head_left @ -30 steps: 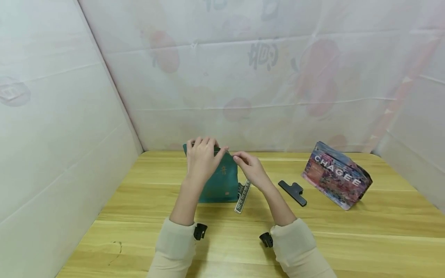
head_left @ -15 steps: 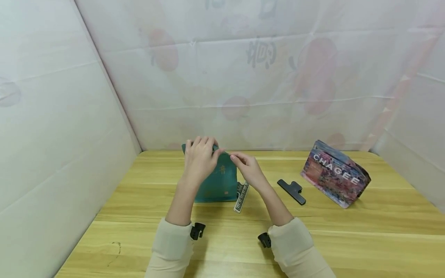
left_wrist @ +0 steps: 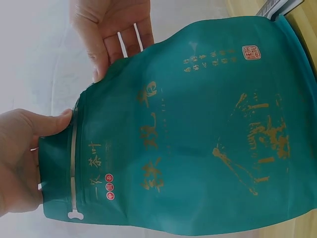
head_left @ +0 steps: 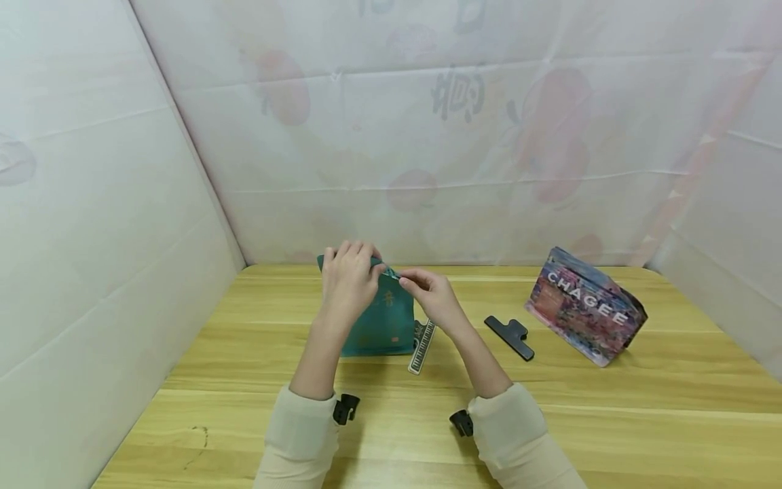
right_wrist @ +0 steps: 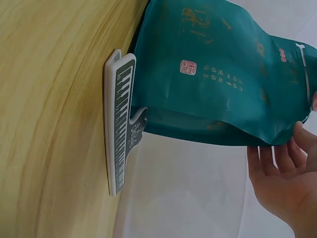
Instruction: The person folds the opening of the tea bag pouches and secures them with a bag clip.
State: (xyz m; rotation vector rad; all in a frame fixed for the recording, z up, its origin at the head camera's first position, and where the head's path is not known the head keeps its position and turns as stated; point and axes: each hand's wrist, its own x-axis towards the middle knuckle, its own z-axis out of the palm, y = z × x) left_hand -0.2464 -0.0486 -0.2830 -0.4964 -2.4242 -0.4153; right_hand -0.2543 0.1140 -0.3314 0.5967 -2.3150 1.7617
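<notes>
A teal tea bag [head_left: 381, 322] with gold writing stands upright on the table. My left hand [head_left: 351, 275] grips its top edge, thumb on the front and fingers behind, as the left wrist view shows. Along the front near that thumb runs a pale tear strip or tie [left_wrist: 74, 168]. At the bag's upper right edge my right hand [head_left: 434, 295] pinches the material between thumb and fingers; its fingers [right_wrist: 270, 161] reach behind the bag. Beside the bag's lower right corner lies a white clip with a piano-key pattern [right_wrist: 121, 124].
Right of my right hand lies a black bag clip [head_left: 510, 337] on the wooden table [head_left: 244, 394]. A colourful CHAGEE bag [head_left: 583, 309] stands farther right. Pale fabric walls [head_left: 366, 149] enclose the back and sides.
Both hands keep their hold on the teal bag. The right hand has shifted slightly left along its top edge, and a lighter strip of the bag now shows between the hands.
</notes>
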